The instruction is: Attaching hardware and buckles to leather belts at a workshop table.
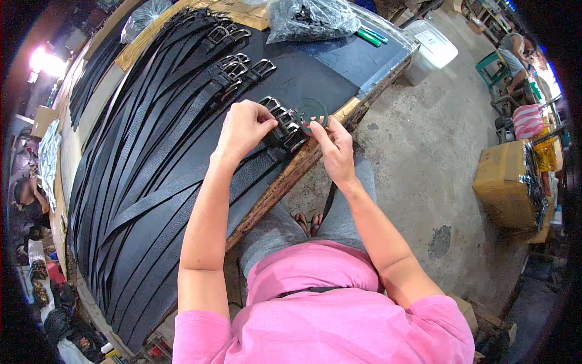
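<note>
- Head view lets us see our two hands over the near edge of the surface (273,193).
- Our right hand (333,142) has a round green thing (313,108) pinched between thumb and fingers. We see it just past the edge of the buckles, on their right.
- Our left hand (250,126) is bent, with its thumb and finger close together, right by the buckles (293,139). We cannot tell if it grips one.
- Those buckles are shiny metal, packed in a row at the ends of some belts (182,189).
- We see lots of black belts fanned out on the left of the surface, some lying on top of others.
- More buckles sit in bunches farther up, near the top of the fan.
- Under part of the pile we see a flat black sheet (315,73).
- At the far end we see a clear bag (312,18) with dark bits in it, and a green pen (368,37) beside it.
- Off to our right, a brown box (502,176) stands on the gray floor (418,139).
- We wear a pink shirt (321,327).
</note>
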Demonstrator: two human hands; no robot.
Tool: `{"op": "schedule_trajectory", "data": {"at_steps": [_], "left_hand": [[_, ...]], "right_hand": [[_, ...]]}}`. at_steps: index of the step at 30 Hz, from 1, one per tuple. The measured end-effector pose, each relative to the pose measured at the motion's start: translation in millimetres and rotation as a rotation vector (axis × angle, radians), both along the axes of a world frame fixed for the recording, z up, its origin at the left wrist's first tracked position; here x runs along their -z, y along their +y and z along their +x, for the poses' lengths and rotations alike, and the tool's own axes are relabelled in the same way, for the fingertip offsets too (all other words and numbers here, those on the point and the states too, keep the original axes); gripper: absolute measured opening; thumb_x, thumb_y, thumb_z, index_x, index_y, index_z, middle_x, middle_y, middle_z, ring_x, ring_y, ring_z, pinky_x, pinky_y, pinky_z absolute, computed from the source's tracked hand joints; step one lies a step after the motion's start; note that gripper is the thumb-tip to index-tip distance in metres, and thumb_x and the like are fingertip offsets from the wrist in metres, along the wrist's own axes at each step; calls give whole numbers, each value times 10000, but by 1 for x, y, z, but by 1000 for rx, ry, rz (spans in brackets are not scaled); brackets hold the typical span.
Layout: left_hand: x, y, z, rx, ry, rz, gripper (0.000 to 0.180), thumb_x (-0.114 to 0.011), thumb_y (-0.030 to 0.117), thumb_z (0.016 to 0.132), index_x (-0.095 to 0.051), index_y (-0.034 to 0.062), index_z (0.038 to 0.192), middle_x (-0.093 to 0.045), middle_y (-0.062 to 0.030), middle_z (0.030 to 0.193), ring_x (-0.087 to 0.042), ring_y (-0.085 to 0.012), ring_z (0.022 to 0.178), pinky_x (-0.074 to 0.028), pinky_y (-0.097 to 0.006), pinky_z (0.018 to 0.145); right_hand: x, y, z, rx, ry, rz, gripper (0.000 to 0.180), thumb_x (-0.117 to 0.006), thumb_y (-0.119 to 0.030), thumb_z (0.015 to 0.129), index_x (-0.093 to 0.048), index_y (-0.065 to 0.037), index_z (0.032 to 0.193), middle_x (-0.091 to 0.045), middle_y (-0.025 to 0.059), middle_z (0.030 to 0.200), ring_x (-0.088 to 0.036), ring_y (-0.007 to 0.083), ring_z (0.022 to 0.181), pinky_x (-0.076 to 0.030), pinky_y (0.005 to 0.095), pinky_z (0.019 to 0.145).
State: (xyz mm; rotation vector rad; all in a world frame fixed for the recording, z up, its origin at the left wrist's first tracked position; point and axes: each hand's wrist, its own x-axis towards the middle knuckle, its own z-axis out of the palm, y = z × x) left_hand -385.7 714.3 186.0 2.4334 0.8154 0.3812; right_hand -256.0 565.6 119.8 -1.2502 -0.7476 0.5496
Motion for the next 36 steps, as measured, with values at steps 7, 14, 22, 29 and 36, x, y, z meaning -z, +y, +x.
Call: {"op": "schedule_trajectory", "data": {"at_steps": [7, 14, 22, 29, 36], "left_hand": [[10, -18, -3, -84, -134, 114, 197, -677, 168, 805, -683, -25, 845, -669, -173, 725, -658, -211, 640, -487, -323, 615], [23, -29, -12, -144, -327, 77, 148, -651, 137, 855, -637, -10, 868, -649, -132, 743, -613, -230, 641, -460, -326, 605], [32, -32, -14, -188, -387, 51, 126, -654, 134, 859, -637, 13, 889, -656, -113, 823, -611, -214, 725, -465, -315, 671], [31, -34, -16, -192, -431, 68, 132, -654, 130, 860, -632, 1, 881, -646, -109, 800, -606, -208, 707, -467, -313, 664], [24, -42, -22, -200, -476, -63, 126, -683, 109, 835, -637, -4, 867, -665, -111, 877, -634, -200, 764, -498, -288, 700]], "right_hand": [[-19, 2, 3, 8, -272, -97, 224, -625, -93, 880, -491, 19, 739, -452, 49, 695, -414, 81, 602, -351, 269, 534], [-30, 10, 4, -36, -535, -70, 171, -627, -72, 830, -517, 35, 755, -493, 136, 741, -502, 242, 639, -405, 351, 580], [-31, 15, 1, -27, -666, -83, 176, -653, -61, 814, -527, 48, 759, -491, 124, 733, -492, 241, 658, -393, 351, 597], [-36, 15, -2, -36, -679, -121, 184, -652, -58, 817, -517, 52, 756, -490, 128, 748, -484, 240, 653, -389, 353, 596], [-41, 6, 0, -68, -591, -132, 137, -617, -46, 833, -532, 49, 783, -507, 128, 813, -533, 237, 681, -430, 331, 606]]}}
